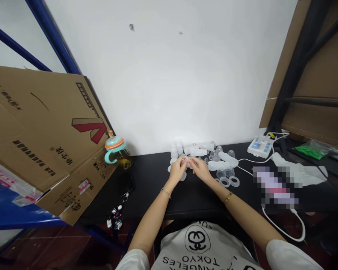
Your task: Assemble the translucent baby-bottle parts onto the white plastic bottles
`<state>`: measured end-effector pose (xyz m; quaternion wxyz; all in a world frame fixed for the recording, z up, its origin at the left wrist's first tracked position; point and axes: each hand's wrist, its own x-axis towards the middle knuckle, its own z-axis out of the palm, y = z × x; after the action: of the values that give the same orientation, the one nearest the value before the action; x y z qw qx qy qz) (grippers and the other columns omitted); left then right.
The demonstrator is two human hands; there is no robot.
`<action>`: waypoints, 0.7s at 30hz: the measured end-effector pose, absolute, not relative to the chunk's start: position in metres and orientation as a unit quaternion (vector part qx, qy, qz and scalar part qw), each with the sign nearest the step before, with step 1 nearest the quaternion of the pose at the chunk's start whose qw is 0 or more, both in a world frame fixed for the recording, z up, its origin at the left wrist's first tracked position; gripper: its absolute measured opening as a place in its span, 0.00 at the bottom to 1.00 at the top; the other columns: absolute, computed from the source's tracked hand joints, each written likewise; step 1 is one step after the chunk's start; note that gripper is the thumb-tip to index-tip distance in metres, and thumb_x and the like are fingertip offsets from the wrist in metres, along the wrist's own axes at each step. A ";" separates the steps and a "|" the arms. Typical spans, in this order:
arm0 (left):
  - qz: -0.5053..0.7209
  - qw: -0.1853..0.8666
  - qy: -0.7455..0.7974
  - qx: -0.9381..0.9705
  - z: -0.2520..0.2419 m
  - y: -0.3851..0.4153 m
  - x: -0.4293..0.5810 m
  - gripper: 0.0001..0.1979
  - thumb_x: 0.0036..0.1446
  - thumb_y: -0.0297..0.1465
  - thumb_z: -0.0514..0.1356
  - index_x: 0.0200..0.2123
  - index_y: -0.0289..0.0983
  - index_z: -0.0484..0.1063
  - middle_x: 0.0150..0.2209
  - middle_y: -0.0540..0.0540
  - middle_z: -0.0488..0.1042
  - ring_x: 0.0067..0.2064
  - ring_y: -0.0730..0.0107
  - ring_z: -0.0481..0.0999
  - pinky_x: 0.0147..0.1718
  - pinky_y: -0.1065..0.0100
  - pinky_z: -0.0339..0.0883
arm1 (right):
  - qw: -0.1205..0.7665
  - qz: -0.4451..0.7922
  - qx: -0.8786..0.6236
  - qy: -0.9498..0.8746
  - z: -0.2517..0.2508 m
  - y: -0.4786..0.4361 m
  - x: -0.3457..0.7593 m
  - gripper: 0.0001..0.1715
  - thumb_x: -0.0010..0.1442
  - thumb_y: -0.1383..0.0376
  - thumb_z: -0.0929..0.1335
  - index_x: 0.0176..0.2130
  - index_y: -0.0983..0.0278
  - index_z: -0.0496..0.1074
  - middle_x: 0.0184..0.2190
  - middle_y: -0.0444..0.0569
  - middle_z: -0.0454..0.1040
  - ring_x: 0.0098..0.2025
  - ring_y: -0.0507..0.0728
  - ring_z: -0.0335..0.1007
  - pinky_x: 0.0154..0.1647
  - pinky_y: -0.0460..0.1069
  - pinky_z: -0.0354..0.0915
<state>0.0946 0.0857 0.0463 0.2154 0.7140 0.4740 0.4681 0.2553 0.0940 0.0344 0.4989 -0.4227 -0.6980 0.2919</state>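
Observation:
My left hand (177,168) and my right hand (199,168) meet over the black table (152,187), fingertips pinched together on a small clear plastic part (188,161) between them. Both hands are closed on it. Right behind them lies a heap of clear and white plastic bottle parts (205,153), with a white tube-shaped piece (228,158) and a few clear rings (229,182) to the right of my right hand.
A large cardboard box (45,138) leans in from the left on blue shelving. A teal-lidded cup (116,152) and a dark phone with a charm (125,183) lie at the table's left. A white device with cables (260,146) and plastic bags sit at the right.

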 end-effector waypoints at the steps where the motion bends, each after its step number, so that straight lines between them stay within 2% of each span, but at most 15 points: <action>1: 0.468 0.215 0.474 0.714 0.046 0.086 0.095 0.17 0.67 0.45 0.54 0.43 0.39 0.75 0.26 0.50 0.77 0.27 0.68 0.76 0.30 0.69 0.64 | 0.500 0.291 -0.422 -0.698 0.034 0.094 0.255 0.25 0.66 0.50 0.63 0.49 0.65 0.76 0.19 0.42 0.72 0.18 0.55 0.69 0.26 0.49 0.66; 10: 0.471 0.216 0.473 0.713 0.045 0.086 0.094 0.17 0.66 0.46 0.54 0.42 0.39 0.75 0.26 0.51 0.76 0.26 0.69 0.75 0.30 0.70 0.63 | 0.506 0.289 -0.414 -0.699 0.032 0.096 0.255 0.26 0.66 0.50 0.63 0.48 0.66 0.77 0.22 0.44 0.74 0.18 0.54 0.69 0.24 0.48 0.65; 21: 0.467 0.209 0.478 0.714 0.048 0.084 0.094 0.17 0.67 0.45 0.55 0.42 0.39 0.75 0.25 0.52 0.76 0.27 0.70 0.76 0.30 0.70 0.63 | 0.510 0.273 -0.412 -0.704 0.030 0.097 0.255 0.25 0.66 0.50 0.63 0.47 0.65 0.78 0.20 0.43 0.73 0.17 0.54 0.69 0.24 0.48 0.66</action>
<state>0.0944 0.0843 0.0475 0.2092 0.7137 0.4782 0.4671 0.2550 0.0970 0.0301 0.5103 -0.4117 -0.7039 0.2731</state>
